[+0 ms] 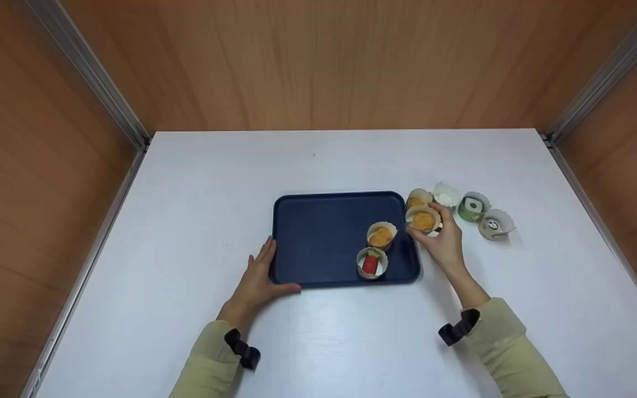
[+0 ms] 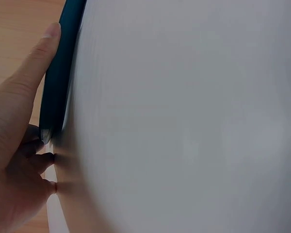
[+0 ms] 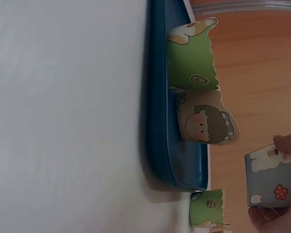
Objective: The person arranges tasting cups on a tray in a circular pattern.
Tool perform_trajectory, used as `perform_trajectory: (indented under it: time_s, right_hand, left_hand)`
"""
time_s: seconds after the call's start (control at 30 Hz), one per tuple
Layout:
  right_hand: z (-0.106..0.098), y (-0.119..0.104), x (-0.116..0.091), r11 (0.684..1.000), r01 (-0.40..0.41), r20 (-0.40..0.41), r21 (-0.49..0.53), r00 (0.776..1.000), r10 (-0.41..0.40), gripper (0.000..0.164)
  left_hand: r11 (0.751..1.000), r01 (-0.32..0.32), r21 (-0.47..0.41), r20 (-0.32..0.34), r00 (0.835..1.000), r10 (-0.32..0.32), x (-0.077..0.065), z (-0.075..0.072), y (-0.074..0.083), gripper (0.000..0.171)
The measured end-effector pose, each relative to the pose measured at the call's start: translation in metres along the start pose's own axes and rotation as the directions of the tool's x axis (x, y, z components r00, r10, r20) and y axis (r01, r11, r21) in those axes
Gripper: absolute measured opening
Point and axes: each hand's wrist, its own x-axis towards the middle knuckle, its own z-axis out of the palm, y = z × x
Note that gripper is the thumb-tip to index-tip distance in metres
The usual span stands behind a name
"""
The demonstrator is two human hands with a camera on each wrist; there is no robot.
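My right hand (image 1: 444,240) pinches a paper baking cup (image 1: 423,220) with an orange-yellow piece inside, at the right edge of the blue tray (image 1: 318,237). In the right wrist view this cup (image 3: 271,177) is blue-grey with a red flower print, held clear of the table. Two cups stand on the tray's right part: one with an orange-yellow piece (image 1: 380,236), and in front of it one with a red and green piece (image 1: 371,263). My left hand (image 1: 255,282) rests against the tray's front left corner, fingers along the left side, thumb along the front edge.
Just behind the held cup stands another with an orange-yellow piece (image 1: 419,198). To its right are a pale cup (image 1: 447,196), a green cup with a ring-shaped piece (image 1: 473,206) and a cup (image 1: 496,225) holding a small dark-and-white piece. Wooden panels (image 1: 318,66) border the white table.
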Motion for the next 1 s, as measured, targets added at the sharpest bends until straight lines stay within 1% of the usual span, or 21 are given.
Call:
perform_trajectory:
  time_s: [0.13, 0.37, 0.53, 0.73, 1.0]
  right_hand:
    - [0.006, -0.006, 0.005, 1.0, 0.0, 0.012, -0.004, 1.0, 0.0, 0.064]
    - [0.021, -0.012, 0.016, 0.998, 0.033, 0.022, 0.058, 0.999, -0.034, 0.062]
    - [0.032, -0.014, 0.023, 0.996, 0.03, 0.031, 0.086, 0.999, -0.033, 0.061]
    - [0.046, -0.016, 0.03, 0.996, 0.013, 0.044, 0.084, 0.999, -0.017, 0.064]
    - [0.061, -0.013, 0.04, 0.998, 0.023, 0.074, 0.056, 0.997, -0.027, 0.064]
  left_hand:
    - [1.0, 0.007, -0.004, 0.004, 1.0, -0.007, -0.001, 0.0, 0.001, 0.117]
    - [1.0, 0.0, -0.011, -0.003, 1.0, 0.0, -0.001, 0.0, 0.0, 0.117]
    - [1.0, -0.004, 0.001, -0.004, 1.0, 0.004, -0.001, 0.0, 0.0, 0.117]
    - [1.0, -0.005, 0.013, -0.008, 1.0, 0.005, -0.002, 0.0, -0.001, 0.117]
    - [1.0, 0.004, 0.013, -0.003, 1.0, -0.004, -0.002, 0.0, 0.0, 0.118]
